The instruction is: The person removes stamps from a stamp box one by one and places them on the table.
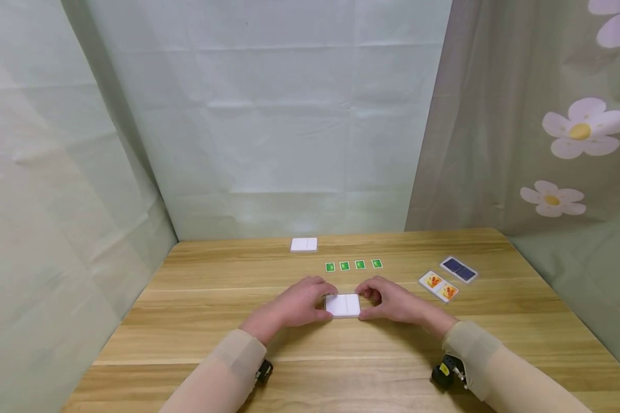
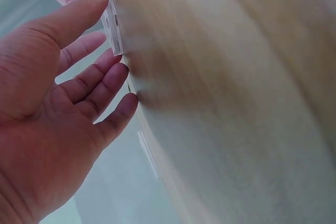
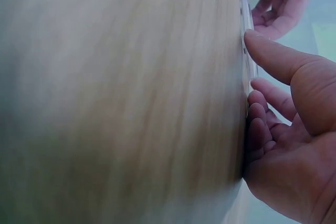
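A flat white case (image 1: 343, 305) with a clear rim lies on the wooden table between both hands in the head view. The left hand (image 1: 301, 302) pinches its left end, thumb at the near corner and index finger at the far one. On the opposite end, the right hand (image 1: 392, 301) pinches the same way, its other fingers curled under. The left wrist view shows the case's clear plastic edge (image 2: 111, 24) by the thumb, with several fingertips touching the tabletop. Seen edge-on in the right wrist view, the case (image 3: 247, 19) sits low against the wood.
Beyond the hands, several small green square tiles (image 1: 360, 264) form a row. A similar white case (image 1: 303, 245) lies near the table's back edge. To the right are a case with two orange pictures (image 1: 439, 287) and a dark blue panelled one (image 1: 459, 269). Curtains enclose the table (image 1: 196, 321).
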`<state>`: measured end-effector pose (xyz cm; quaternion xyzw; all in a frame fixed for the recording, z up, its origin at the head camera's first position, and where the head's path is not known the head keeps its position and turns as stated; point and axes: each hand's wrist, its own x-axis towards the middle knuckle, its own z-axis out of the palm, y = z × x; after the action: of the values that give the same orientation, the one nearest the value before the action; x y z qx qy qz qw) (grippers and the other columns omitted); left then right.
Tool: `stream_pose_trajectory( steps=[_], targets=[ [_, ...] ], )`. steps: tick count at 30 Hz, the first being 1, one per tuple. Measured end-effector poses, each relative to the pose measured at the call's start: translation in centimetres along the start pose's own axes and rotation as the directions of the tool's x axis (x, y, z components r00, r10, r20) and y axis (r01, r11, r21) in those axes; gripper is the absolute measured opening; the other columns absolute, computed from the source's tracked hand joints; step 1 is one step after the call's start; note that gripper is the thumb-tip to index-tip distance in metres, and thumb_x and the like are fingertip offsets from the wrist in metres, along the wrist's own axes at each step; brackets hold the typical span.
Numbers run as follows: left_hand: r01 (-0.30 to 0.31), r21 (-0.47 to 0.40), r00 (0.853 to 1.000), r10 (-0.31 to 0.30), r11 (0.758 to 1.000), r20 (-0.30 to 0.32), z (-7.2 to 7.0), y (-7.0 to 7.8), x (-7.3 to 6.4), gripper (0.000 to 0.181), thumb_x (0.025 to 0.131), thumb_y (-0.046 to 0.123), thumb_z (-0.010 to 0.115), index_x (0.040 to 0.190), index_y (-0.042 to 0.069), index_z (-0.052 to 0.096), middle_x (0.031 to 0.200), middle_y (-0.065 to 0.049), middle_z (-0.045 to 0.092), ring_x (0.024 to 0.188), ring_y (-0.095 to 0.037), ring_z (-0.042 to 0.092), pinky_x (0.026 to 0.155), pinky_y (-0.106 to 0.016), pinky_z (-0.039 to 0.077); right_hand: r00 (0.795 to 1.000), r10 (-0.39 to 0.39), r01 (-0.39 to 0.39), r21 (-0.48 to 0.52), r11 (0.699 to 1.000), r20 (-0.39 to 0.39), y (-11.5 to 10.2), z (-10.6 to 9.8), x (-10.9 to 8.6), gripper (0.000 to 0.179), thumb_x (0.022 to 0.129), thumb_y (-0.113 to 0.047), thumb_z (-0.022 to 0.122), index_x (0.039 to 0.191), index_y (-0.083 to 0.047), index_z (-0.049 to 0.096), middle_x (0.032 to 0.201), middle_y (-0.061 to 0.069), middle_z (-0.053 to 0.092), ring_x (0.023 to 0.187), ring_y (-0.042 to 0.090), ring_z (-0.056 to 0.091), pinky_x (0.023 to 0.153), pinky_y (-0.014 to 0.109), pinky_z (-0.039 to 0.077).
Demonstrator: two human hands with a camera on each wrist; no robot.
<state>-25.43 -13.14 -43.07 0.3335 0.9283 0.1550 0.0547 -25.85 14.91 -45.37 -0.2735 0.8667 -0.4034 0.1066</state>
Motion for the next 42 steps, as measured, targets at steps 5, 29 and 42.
stream_pose_trajectory(
  steps=[5, 29, 42],
  targets=[
    [0.007, 0.008, 1.0, -0.007, 1.0, 0.004, 0.1, 0.1, 0.1, 0.047, 0.097, 0.026, 0.089, 0.138, 0.01, 0.073, 0.137, -0.006, 0.069, 0.123, -0.023, 0.063, 0.11, -0.041, 0.053, 1.0, 0.008, -0.008, -0.013, 1.0, 0.004, 0.1, -0.1, 0.1, 0.043, 0.093, -0.021, 0.092, 0.127, -0.008, 0.07, 0.11, 0.004, 0.057, 0.099, 0.022, 0.05, 0.085, 0.031, 0.045],
    [-0.086, 0.194, 0.995, 0.094, 0.977, -0.033, -0.3, 2.7, -3.1, 0.052, 0.102, 0.031, 0.082, 0.145, 0.006, 0.068, 0.145, -0.01, 0.064, 0.127, -0.027, 0.066, 0.111, -0.043, 0.055, 0.993, -0.116, 0.103, -0.462, 0.881, -0.001, -3.4, 0.7, -3.4, 0.062, 0.096, -0.028, 0.089, 0.146, 0.0, 0.066, 0.139, 0.013, 0.066, 0.122, 0.031, 0.066, 0.103, 0.054, 0.057],
    [-0.093, 0.389, 0.995, 0.099, 0.916, 0.004, 0.1, 5.3, -5.1, 0.055, 0.101, 0.042, 0.082, 0.146, 0.013, 0.068, 0.15, -0.008, 0.066, 0.139, -0.028, 0.062, 0.118, -0.052, 0.048, 0.988, -0.155, 0.133, -0.607, 0.783, 0.017, -5.0, 2.7, -5.7, 0.065, 0.097, -0.038, 0.087, 0.147, -0.003, 0.066, 0.149, 0.016, 0.064, 0.137, 0.04, 0.061, 0.115, 0.062, 0.049]
  ],
)
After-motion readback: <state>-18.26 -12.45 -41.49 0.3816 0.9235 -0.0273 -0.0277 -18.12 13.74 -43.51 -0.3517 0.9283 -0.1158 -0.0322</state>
